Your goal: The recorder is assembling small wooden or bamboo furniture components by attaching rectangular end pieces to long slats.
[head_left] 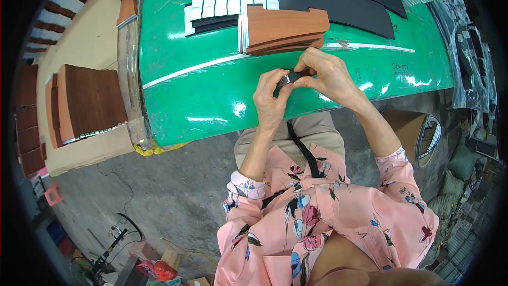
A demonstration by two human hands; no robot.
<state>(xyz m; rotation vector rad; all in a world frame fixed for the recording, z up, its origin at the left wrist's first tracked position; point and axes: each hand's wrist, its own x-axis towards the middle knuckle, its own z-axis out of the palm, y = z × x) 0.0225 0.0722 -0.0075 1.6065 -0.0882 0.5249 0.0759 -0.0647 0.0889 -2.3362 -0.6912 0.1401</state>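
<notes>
Over the near part of the green table [211,92], both my hands hold a small dark strip [297,76] between them. My left hand [271,94] pinches its left end, where a shiny silvery bit shows by the thumb. At the right end, my right hand [332,76] grips it with thumb and bent fingers. The strip's exact kind is hard to make out, since fingers cover much of it. Just beyond my hands lies a stack of brown wood-grain pieces [286,27] with pale edges on its left side.
Long black boards [349,17] with rows of white pieces [227,2] lie at the table's far side. On the tan surface at left stand brown wood-grain panels [95,100]. Clear plastic wrapping [460,82] hangs off the right end. A cardboard tube [407,130] is on the floor.
</notes>
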